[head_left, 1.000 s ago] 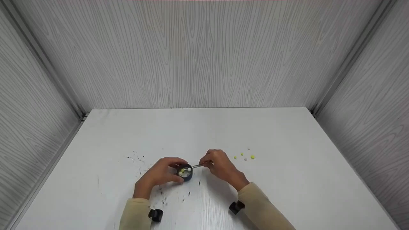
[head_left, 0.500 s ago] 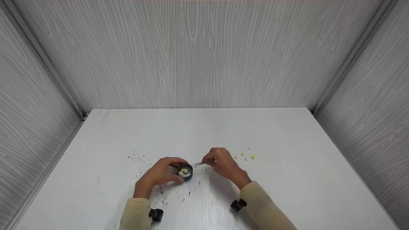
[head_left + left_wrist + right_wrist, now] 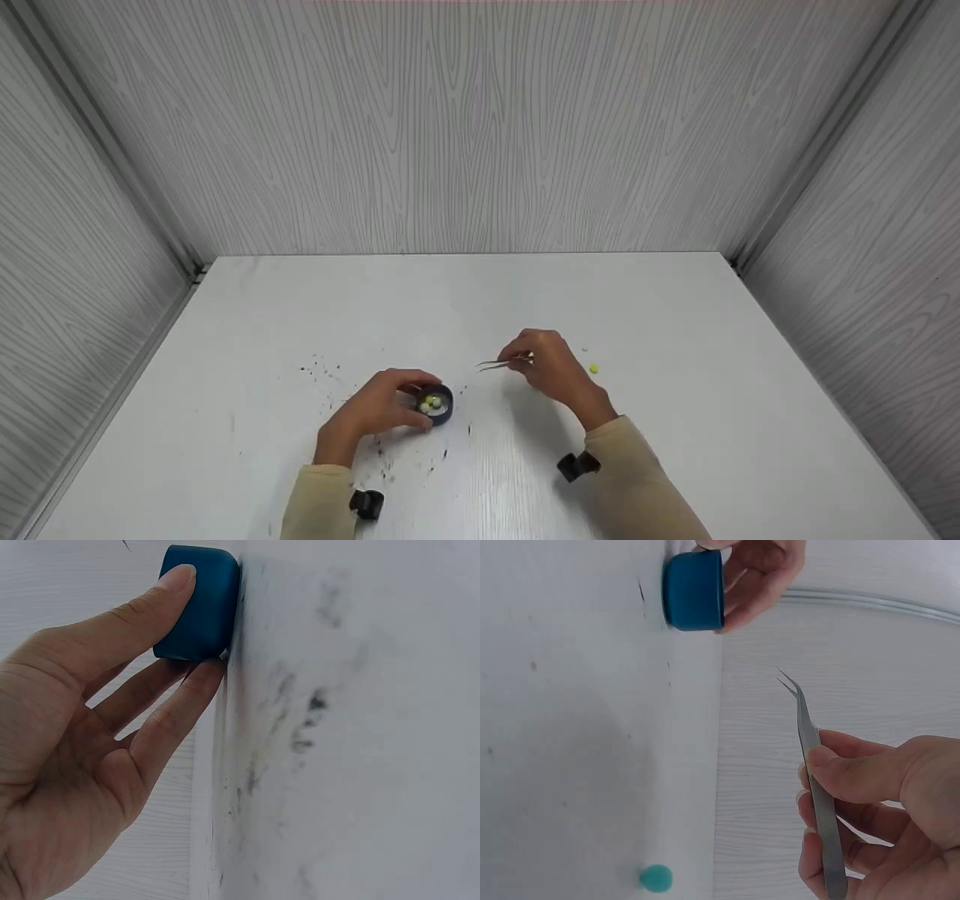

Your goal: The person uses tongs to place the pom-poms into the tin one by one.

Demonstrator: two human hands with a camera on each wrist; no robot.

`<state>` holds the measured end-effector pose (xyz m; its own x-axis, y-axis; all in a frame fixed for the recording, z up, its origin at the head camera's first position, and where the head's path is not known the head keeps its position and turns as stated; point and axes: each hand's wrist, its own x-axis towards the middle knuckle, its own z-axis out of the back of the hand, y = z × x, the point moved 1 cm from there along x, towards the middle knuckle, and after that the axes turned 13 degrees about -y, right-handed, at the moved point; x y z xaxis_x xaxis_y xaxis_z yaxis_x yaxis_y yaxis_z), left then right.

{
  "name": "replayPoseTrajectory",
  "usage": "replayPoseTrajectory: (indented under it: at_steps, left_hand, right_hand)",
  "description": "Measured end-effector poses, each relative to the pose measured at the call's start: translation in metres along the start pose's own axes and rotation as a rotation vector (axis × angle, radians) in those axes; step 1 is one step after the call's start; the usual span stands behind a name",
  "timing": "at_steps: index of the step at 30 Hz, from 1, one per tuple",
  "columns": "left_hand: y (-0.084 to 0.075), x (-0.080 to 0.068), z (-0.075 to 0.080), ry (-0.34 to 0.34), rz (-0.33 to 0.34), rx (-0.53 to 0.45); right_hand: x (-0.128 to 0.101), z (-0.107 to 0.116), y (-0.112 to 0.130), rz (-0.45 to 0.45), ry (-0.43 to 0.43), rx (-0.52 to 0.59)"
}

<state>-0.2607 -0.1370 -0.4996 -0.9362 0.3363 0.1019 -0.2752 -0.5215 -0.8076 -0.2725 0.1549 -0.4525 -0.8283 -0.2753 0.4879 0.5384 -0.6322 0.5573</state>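
White table (image 3: 675, 315), two hands at work.
Left hand (image 3: 373, 409) grips the blue cup (image 3: 436, 403) at 6 o'clock; right hand (image 3: 551, 365) pinches tweezers (image 3: 499, 364), tips parted, toward 3 o'clock of it.

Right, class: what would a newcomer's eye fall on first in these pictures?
Near the front of the white table, the left hand grips a small blue cup holding pale beads. Just to its right, the right hand pinches thin metal tweezers, with a loose yellow-green bead beyond.
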Motion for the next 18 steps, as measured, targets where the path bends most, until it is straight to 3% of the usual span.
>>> replayPoseTrajectory:
  at_steps: [5, 13, 18]
  left_hand:
    - [0.0, -0.001, 0.0, -0.001, -0.002, 0.0]
    - [0.0, 0.0, 0.0, 0.003, -0.001, 0.007]
    - [0.0, 0.0, 0.0, 0.002, -0.001, 0.005]
  right_hand:
    - [0.002, 0.018, -0.011, -0.034, -0.007, 0.001]
    - [0.001, 0.04, -0.03, -0.09, 0.049, -0.015]
    - [0.0, 0.045, -0.04, -0.18, 0.094, -0.064]
